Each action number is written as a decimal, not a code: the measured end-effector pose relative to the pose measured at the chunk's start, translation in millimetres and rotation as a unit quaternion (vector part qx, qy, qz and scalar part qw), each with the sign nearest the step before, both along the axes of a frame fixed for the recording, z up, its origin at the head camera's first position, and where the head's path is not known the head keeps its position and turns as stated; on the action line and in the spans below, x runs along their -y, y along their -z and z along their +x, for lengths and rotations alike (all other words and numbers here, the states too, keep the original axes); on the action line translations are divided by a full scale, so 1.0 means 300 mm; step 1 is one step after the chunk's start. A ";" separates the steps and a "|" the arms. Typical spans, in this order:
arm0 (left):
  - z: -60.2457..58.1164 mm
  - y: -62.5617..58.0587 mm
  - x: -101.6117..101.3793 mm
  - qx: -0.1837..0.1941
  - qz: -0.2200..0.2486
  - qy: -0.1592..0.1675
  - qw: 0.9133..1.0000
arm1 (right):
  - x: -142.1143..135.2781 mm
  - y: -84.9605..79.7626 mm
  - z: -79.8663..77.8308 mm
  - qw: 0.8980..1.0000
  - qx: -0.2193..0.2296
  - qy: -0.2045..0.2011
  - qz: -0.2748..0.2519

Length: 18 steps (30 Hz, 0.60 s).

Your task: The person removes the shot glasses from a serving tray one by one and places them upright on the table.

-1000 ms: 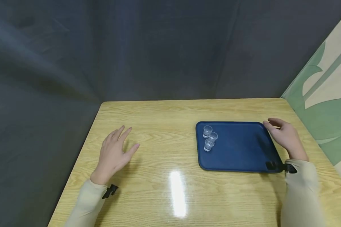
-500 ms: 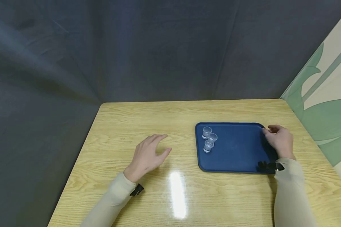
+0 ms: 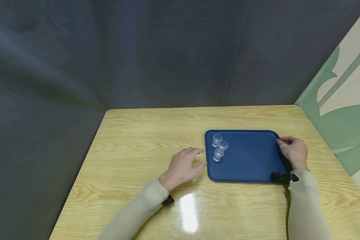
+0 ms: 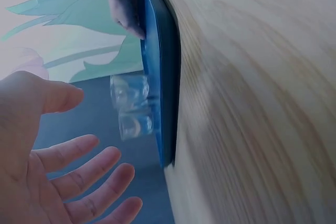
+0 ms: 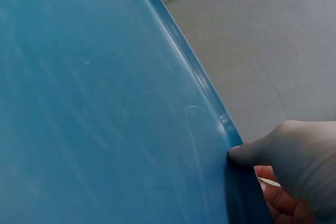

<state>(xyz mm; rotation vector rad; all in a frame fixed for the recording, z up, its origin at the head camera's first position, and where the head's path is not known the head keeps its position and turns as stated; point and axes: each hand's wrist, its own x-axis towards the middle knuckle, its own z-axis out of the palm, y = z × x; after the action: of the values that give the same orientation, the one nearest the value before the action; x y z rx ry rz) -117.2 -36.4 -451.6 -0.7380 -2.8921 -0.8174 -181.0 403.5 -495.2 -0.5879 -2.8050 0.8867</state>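
Note:
A blue tray [image 3: 249, 166] lies on the wooden table, right of its middle. Three small clear glasses [image 3: 218, 155] stand close together near the tray's left edge. My right hand [image 3: 295, 151] pinches the tray's right rim. In the right wrist view the thumb [image 5: 249, 153] lies over the rim, with the other fingers outside and under it. My left hand [image 3: 184, 165] hovers just short of the tray's left edge, thumb and fingers spread apart and holding nothing. From the left wrist view, that hand's fingers [image 4: 94, 182] point toward the glasses [image 4: 129, 92].
The wooden table [image 3: 132, 140] stretches left of the tray and in front of it. A dark curtain [image 3: 174, 56] hangs behind and to the left. At the right is a panel with a green leaf pattern [image 3: 345, 126].
My left hand has moved right across the table, up to the tray's left side. My right hand has come in onto the right rim and taken hold of it. The glasses stay put.

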 end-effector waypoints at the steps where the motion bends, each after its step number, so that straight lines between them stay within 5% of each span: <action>1: -0.004 0.003 -0.013 0.003 0.000 0.000 1.000 | 0.000 0.002 0.001 1.000 0.002 0.001 -0.002; 18: -0.054 0.017 -0.173 -0.012 -0.006 0.011 1.000 | 0.003 0.004 0.001 1.000 0.023 0.005 -0.016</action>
<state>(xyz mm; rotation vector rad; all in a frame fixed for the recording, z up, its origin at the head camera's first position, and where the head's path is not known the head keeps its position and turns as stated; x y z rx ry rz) -133.5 15.6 -456.8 -0.7763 -2.8759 -0.7890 -180.7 402.7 -496.5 -0.6348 -2.8314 0.9305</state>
